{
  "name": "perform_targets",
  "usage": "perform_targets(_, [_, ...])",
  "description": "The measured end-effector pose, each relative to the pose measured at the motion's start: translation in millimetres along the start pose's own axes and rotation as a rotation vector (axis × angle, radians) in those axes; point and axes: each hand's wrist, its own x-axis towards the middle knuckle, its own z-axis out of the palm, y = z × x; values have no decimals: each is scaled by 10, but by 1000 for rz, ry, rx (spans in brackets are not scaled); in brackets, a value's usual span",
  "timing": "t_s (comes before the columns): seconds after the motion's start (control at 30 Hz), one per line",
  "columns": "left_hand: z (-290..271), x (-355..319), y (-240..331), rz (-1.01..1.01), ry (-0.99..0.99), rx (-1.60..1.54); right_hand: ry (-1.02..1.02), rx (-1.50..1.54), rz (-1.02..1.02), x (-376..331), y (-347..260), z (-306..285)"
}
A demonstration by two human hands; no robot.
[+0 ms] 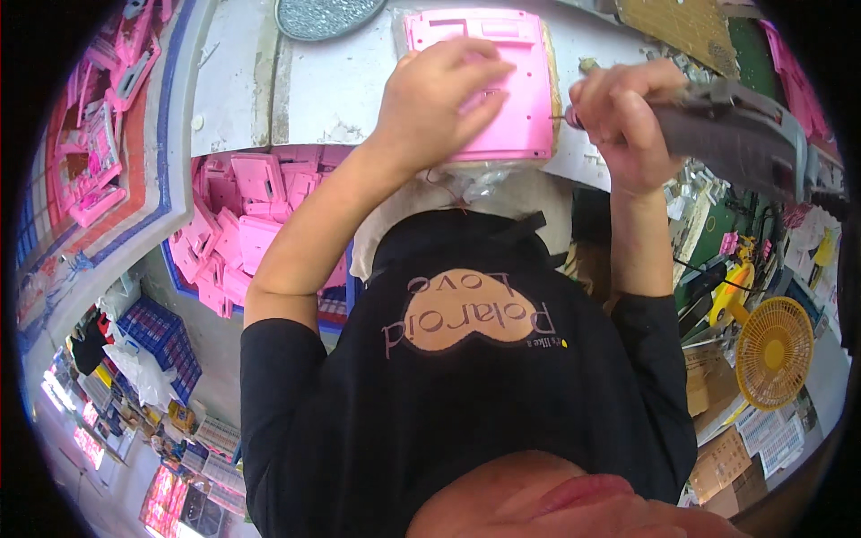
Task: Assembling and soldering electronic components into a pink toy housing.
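Note:
A pink plastic casing (527, 85) lies on the white workbench in front of me, on a padded, plastic-wrapped base. My left hand (444, 99) rests across the casing with its fingers stretched out and slightly apart. At the casing's right side, my right hand (632, 121) is wrapped round the front of a dark power screwdriver (735, 134). The thin bit of the screwdriver points left and its tip is close to the casing's right edge; whether it touches cannot be made out.
A round grey tray (327, 16) stands at the back left of the workbench (327, 90). Several pink casings (260, 235) fill a bin below the bench's left part. Small metal parts (708, 193) lie at the right, near a yellow fan (775, 352). More pink parts (94, 161) sit far left.

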Motion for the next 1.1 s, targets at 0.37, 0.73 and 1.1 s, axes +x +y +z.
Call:
perform_targets(0.37, [-979,-913,-282,-190,357,-52,-66,200,-152,237,-898,-409])
perform_targets(0.73, [-1744,-4950,-1342,-1635,593,810,-277,198,-93,490,-548,-212])
perform_targets(1.1, [-1802,-934,-965,-836,-93,4,190,-283,61,414,-645,-136])
